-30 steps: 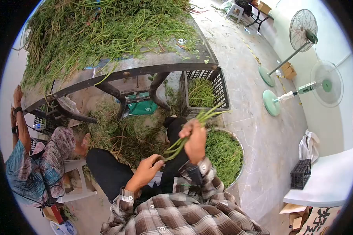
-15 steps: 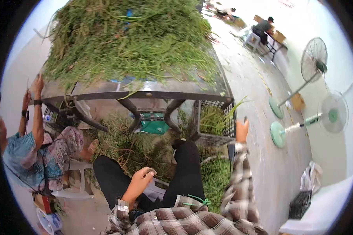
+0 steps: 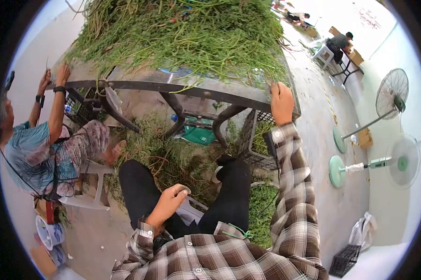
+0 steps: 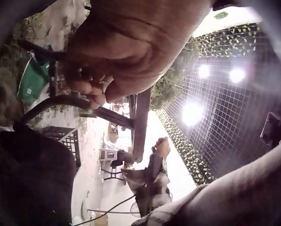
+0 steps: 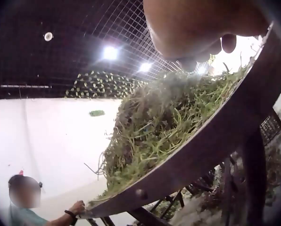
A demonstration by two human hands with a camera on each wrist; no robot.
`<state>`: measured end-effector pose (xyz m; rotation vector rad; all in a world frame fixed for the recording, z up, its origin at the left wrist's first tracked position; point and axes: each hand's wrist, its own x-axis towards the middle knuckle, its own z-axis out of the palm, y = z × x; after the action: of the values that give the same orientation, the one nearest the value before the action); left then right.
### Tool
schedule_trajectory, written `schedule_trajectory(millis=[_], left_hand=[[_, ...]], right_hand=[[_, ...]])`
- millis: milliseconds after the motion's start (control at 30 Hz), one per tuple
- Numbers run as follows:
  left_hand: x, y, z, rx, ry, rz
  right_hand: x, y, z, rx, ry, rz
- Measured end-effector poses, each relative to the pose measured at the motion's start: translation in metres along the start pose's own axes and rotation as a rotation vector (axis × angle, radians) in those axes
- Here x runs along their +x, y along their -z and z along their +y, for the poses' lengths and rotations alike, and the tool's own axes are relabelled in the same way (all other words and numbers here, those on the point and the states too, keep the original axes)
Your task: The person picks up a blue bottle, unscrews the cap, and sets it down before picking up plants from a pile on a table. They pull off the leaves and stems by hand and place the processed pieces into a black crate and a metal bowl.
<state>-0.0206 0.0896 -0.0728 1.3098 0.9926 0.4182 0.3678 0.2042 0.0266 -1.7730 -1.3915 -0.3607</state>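
Note:
My left hand (image 3: 168,204) hovers above my lap, fingers loosely curled and thumb close to the index finger. A small greyish patch shows at its fingertips; what it is I cannot tell. In the left wrist view the fingers (image 4: 97,88) bend inward with no stem among them. My right hand (image 3: 282,103) is stretched out over the table's near right corner, beside a big heap of leafy green stems (image 3: 187,39). Seen from the right wrist, that hand (image 5: 202,28) is above the table edge (image 5: 178,162), its fingertips overlapping the far part of the heap.
Under the table's right end stands a black crate (image 3: 254,156) with stems inside. A round container of leafy greens (image 3: 262,210) sits right of my legs. Trimmings (image 3: 168,158) cover the floor ahead. Another person (image 3: 38,149) sits at the left; two fans (image 3: 399,163) stand at the right.
The bunch of stems that both hands held is gone from them. My right hand has swung out past the crate, then up to the table corner; my left stays over the lap.

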Motion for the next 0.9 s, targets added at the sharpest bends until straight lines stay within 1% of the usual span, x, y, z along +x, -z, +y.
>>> schedule_trajectory(millis=[33,67,133,167,233,267,433,500,533,600,733,800,900], left_hand=[[-0.003,0.002,-0.001,-0.01,0.002,0.012],[-0.004,0.004,-0.002,-0.006,-0.013,0.024],[-0.006,0.009,-0.007,-0.006,-0.024,0.04],[-0.006,0.011,-0.01,-0.016,-0.033,0.056],[-0.006,0.015,-0.012,-0.028,-0.033,0.07],[-0.006,0.016,-0.012,-0.066,-0.028,0.077],[-0.003,0.018,-0.013,-0.149,-0.008,0.055],[-0.003,0.019,-0.012,-0.113,-0.045,0.033],[-0.003,0.019,-0.011,-0.118,-0.04,0.039],[-0.005,0.021,-0.009,-0.112,-0.013,0.039],[-0.002,0.021,-0.023,-0.145,-0.026,0.055],[-0.001,0.022,-0.022,-0.165,0.001,0.027],[0.002,0.019,-0.02,-0.17,0.008,0.021]], right_hand=[[0.009,-0.01,0.005,-0.095,0.014,-0.038],[0.015,-0.019,0.009,-0.09,0.024,-0.044],[0.024,-0.033,0.015,-0.217,-0.163,-0.173],[0.025,-0.037,0.012,-0.217,-0.159,-0.18],[0.024,-0.044,0.009,-0.372,-0.238,-0.142],[0.021,-0.044,0.009,-0.337,-0.22,-0.108],[0.018,-0.043,0.02,-0.336,-0.197,-0.121],[0.017,-0.045,0.02,-0.356,-0.172,-0.051],[0.019,-0.046,0.022,-0.391,-0.174,-0.058],[0.018,-0.045,0.022,-0.364,-0.17,-0.078],[0.022,-0.044,0.024,-0.334,-0.179,-0.096],[0.018,-0.042,0.023,-0.336,-0.208,-0.099],[0.022,-0.042,0.024,-0.297,-0.198,-0.118]])
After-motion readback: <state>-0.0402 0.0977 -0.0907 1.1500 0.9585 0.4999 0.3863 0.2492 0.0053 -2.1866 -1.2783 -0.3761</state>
